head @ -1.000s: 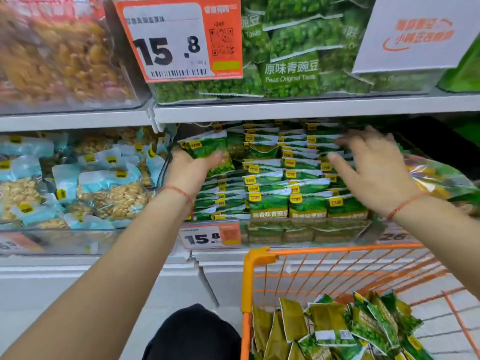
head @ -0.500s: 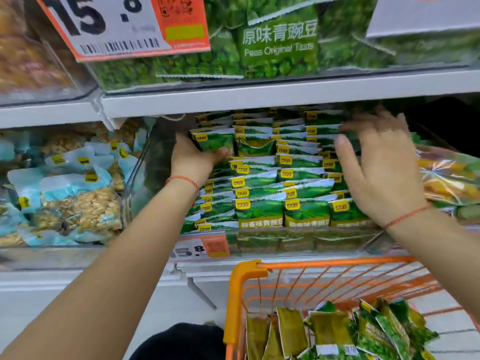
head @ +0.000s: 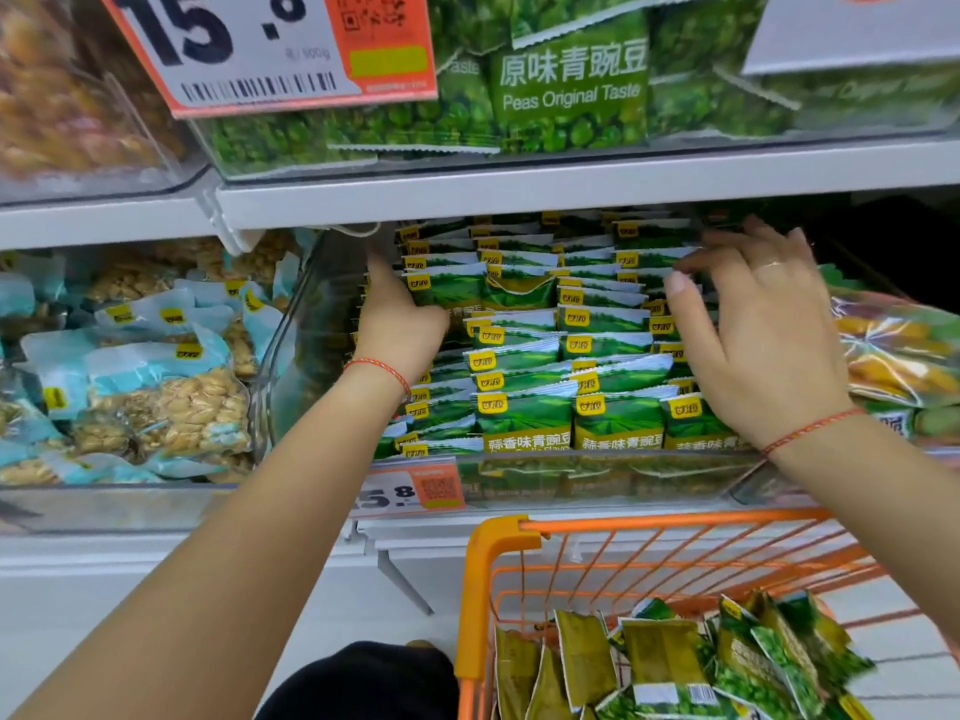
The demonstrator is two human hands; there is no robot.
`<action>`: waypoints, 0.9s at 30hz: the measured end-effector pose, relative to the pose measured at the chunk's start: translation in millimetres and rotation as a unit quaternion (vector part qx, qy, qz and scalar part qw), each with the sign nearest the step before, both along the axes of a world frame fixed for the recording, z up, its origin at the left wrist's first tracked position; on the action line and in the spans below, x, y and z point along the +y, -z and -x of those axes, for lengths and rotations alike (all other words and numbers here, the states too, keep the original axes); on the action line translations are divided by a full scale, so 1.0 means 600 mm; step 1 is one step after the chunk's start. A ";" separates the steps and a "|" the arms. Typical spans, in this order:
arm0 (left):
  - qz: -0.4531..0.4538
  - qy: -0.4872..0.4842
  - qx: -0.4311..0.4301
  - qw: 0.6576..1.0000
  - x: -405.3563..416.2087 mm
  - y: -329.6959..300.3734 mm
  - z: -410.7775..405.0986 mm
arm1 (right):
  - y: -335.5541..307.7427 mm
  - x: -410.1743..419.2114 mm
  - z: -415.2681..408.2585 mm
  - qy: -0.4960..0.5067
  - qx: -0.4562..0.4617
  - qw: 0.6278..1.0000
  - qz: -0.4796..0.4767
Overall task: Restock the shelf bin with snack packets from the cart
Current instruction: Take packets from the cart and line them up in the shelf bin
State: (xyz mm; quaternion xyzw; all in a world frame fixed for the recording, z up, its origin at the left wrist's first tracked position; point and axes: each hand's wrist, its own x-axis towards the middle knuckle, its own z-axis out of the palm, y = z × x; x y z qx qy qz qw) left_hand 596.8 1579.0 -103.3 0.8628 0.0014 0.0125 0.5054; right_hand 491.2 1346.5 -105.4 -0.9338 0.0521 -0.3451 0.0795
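Observation:
The clear shelf bin [head: 597,483] on the middle shelf holds several neat rows of green pea snack packets [head: 524,413] standing on edge. My left hand [head: 400,330] is at the bin's left side, gripping a green packet [head: 452,288] in the back part of the left row, index finger pointing up behind it. My right hand [head: 763,330] reaches over the right rows, its fingers spread and touching packet tops near the back. Below, the orange cart [head: 498,543] holds a loose heap of more green packets [head: 670,662].
A bin of blue peanut packets [head: 156,402] stands to the left and colourful packets [head: 898,350] to the right. The shelf edge [head: 519,192] hangs low over the bin, under a bin of original-taste peas [head: 571,80] with a 15.8 price tag [head: 249,49].
Both hands have reached deeper toward the back of the bin. My left hand slid up along the left row; the view moved closer to the shelf.

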 end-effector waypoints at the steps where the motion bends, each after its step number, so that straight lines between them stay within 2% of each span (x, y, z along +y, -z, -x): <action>1: -0.040 0.011 -0.041 0.998 -0.001 -0.002 0.009 | 0.000 0.000 0.000 0.000 0.000 1.000 0.000; 4: -0.154 0.029 -0.136 0.978 -0.007 -0.001 0.028 | 0.000 0.000 0.001 -0.002 -0.002 1.000 -0.004; 6: -0.204 0.037 -0.167 0.964 -0.007 0.002 0.030 | 0.000 -0.001 0.001 -0.004 -0.005 1.000 -0.006; 9: -0.253 0.083 -0.122 0.956 -0.004 0.011 0.011 | 0.001 0.001 0.001 -0.009 -0.012 1.000 -0.002; 12: -0.349 0.121 -0.082 0.926 -0.003 0.001 -0.011 | 0.001 -0.001 0.002 -0.023 -0.036 0.999 -0.016; 15: -0.323 0.143 -0.111 0.929 0.009 -0.012 -0.016 | -0.008 -0.003 0.014 -0.074 -0.079 0.989 -0.099; 17: -0.287 0.118 -0.139 0.941 0.023 -0.016 0.004 | -0.016 0.000 0.039 -0.107 -0.106 0.979 -0.140; 20: -0.239 0.072 -0.210 0.945 0.041 -0.029 0.071 | -0.018 0.017 0.107 -0.180 -0.129 0.966 -0.135; 22: -0.221 0.095 -0.265 0.934 0.046 -0.042 0.141 | -0.012 0.021 0.158 -0.247 -0.094 0.957 -0.116; 24: -0.190 0.160 -0.296 0.922 0.040 -0.054 0.218 | 0.002 0.021 0.204 -0.295 -0.028 0.953 -0.067; 25: -0.180 0.205 -0.291 0.917 0.034 -0.057 0.253 | 0.016 0.021 0.225 -0.309 0.015 0.951 -0.028; 27: -0.214 0.345 -0.211 0.889 0.017 -0.060 0.315 | 0.045 0.027 0.256 -0.325 0.129 0.934 0.073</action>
